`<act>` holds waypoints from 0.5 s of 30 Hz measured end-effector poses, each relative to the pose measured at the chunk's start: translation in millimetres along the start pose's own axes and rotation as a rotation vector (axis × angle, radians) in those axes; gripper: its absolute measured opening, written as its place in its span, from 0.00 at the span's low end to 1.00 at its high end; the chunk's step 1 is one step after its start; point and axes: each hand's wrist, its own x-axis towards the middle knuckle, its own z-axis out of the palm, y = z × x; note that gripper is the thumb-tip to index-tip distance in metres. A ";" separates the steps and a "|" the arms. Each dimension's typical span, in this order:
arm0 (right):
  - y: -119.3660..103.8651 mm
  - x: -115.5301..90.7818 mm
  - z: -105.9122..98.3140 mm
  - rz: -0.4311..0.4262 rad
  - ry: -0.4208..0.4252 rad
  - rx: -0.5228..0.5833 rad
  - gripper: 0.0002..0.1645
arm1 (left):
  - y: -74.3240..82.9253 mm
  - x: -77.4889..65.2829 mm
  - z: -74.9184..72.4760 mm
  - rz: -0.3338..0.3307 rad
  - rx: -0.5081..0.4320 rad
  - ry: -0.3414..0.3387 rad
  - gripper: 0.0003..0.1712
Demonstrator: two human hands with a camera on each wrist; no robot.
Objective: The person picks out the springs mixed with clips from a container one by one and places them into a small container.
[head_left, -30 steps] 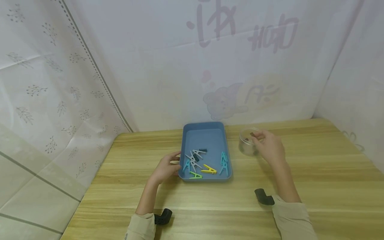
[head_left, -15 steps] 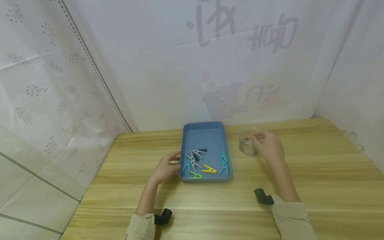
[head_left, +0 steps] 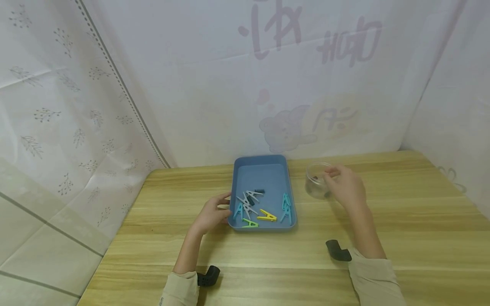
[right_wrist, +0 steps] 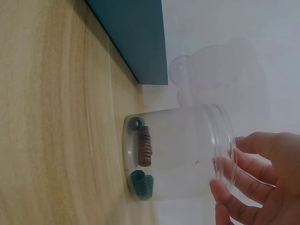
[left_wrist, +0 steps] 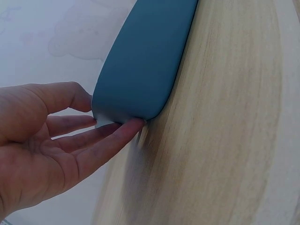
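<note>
My left hand (head_left: 212, 216) rests its thumb and fairly straight fingers against the left wall of a blue tray (head_left: 261, 176). In the left wrist view the fingertips (left_wrist: 140, 123) touch the tray's outer side. Plastic clothespins in grey, turquoise, green and yellow (head_left: 266, 216) lie in the tray, with dark coil springs (head_left: 259, 191) among them. My right hand (head_left: 346, 187) is at the rim of a clear plastic jar (head_left: 317, 187), thumb and fingers (right_wrist: 222, 192) at the rim, no spring visible between them. Inside the jar lie a brown spring (right_wrist: 145, 146) and several green springs (right_wrist: 139, 184).
The tray and jar stand side by side on a wood-grain table (head_left: 264, 263), the jar to the right. A printed curtain (head_left: 214, 106) hangs right behind the table's back edge. Black angled pieces (head_left: 208, 276) stick out at both wrists.
A second ago my right hand pinched a brown spring over the jar; that spring is now out of the fingers. The hand has shifted slightly right. The left hand and tray stay still.
</note>
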 end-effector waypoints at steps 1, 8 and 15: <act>-0.3 -0.2 -0.2 -0.002 0.003 0.001 0.22 | 0.1 -0.1 0.1 0.000 0.000 0.001 0.38; -3.9 -0.6 -1.7 0.004 0.002 0.004 0.22 | 0.9 -2.4 -0.3 0.014 0.001 -0.003 0.37; -8.2 -0.9 -4.1 0.004 -0.011 -0.002 0.24 | 1.5 -2.2 -1.1 0.008 0.003 -0.006 0.37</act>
